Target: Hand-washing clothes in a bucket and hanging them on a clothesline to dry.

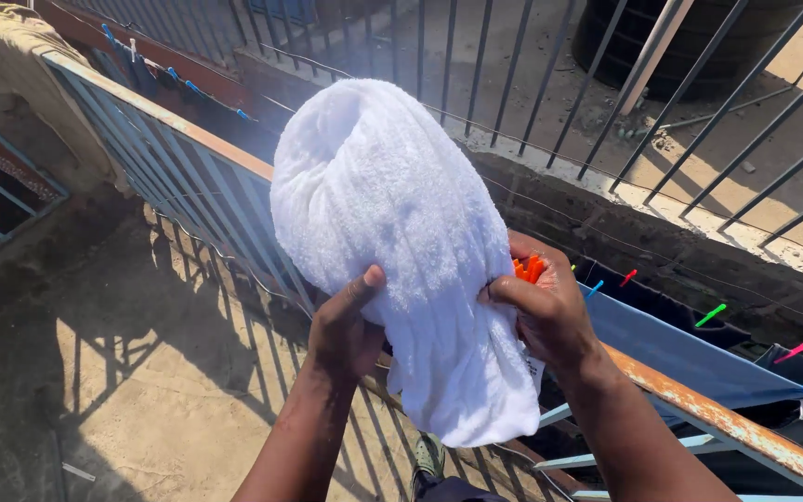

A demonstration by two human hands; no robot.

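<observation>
White terry towel is bunched up between both hands, raised above a rusty pale-blue railing. The left hand grips its lower left edge, thumb pressed on the cloth. The right hand pinches the right side while also clutching orange pegs. Beyond the right hand, coloured pegs sit on a line.

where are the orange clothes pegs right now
In the head view, the orange plastic clothes pegs sit in the right hand, pressed against the white terry towel.
</observation>
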